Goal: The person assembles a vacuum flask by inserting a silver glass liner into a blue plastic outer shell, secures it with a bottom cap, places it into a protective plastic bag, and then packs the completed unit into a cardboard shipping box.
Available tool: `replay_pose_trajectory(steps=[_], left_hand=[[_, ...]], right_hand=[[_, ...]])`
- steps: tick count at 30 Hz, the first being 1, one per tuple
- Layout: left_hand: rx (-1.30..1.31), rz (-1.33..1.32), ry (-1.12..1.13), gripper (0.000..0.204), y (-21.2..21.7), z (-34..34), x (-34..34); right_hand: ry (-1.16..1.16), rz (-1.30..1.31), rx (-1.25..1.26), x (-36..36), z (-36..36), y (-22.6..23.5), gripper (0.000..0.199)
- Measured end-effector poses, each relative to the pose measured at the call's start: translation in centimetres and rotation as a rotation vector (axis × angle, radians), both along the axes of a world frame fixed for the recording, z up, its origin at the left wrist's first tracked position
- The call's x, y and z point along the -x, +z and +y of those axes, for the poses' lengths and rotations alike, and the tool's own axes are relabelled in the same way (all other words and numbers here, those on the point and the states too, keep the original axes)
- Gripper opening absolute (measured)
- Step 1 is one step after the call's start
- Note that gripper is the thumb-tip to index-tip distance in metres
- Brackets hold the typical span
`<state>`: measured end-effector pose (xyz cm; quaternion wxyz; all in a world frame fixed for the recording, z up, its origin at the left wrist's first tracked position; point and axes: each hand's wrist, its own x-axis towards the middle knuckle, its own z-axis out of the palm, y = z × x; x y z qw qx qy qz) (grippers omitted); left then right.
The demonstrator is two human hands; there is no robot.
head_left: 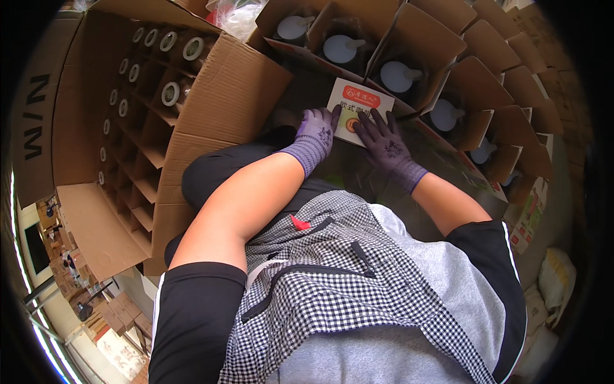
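Note:
Both hands wear purple-grey knitted gloves. A closed white cardboard box (343, 94) with a red and green print lies between them, in line with a row of similar boxes. My left hand (314, 132) grips the box's left edge, its fingers bent and close together. On the printed face, at the right side, my right hand (388, 146) lies with its fingers spread. Beyond and to the right, several boxes stand with flaps up. Inside each shows a clear vessel with a round white lid, such as the nearest one (397, 77).
At my left stands a large open brown carton (220, 89) with cardboard dividers. Some cells hold glass vessels with white rims (194, 48). Clear plastic wrap (240, 18) lies at the far edge. More open box flaps (489, 41) rise at the far right.

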<state>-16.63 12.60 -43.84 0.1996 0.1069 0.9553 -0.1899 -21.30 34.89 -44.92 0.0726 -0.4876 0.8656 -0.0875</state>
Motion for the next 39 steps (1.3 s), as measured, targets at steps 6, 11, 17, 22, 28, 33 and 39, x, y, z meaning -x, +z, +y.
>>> replay_pose_trajectory(steps=[6,11,17,22,28,33,39], left_hand=[[-0.287,-0.193,0.093,0.079,0.8,-2.4,1.8],[-0.305,-0.127,0.103,0.084,0.5,-1.9,0.7],[-0.05,-0.142,0.093,0.102,0.3,-0.3,0.0],[-0.043,-0.027,0.04,0.111,-2.1,-0.7,0.0],[-0.504,-0.362,0.346,0.111,5.2,-1.0,1.3],[-0.846,-0.299,0.884,0.115,-0.3,-6.4,0.6],[-1.234,-0.442,0.996,0.079,-4.3,-5.9,0.8]], right_hand=[[0.07,-0.075,0.01,1.2,0.1,-0.6,0.071],[0.073,-0.071,0.024,0.9,0.3,-1.2,0.07],[0.119,-0.041,-0.018,0.8,-0.2,-1.4,0.079],[0.12,0.019,-0.051,0.9,-0.1,-1.3,0.085],[-0.028,-0.245,0.155,1.0,1.0,0.5,0.08],[-1.173,-0.973,0.548,-0.7,0.3,-2.4,0.106],[-0.993,-1.395,0.544,-1.1,-1.5,-6.8,0.086]])
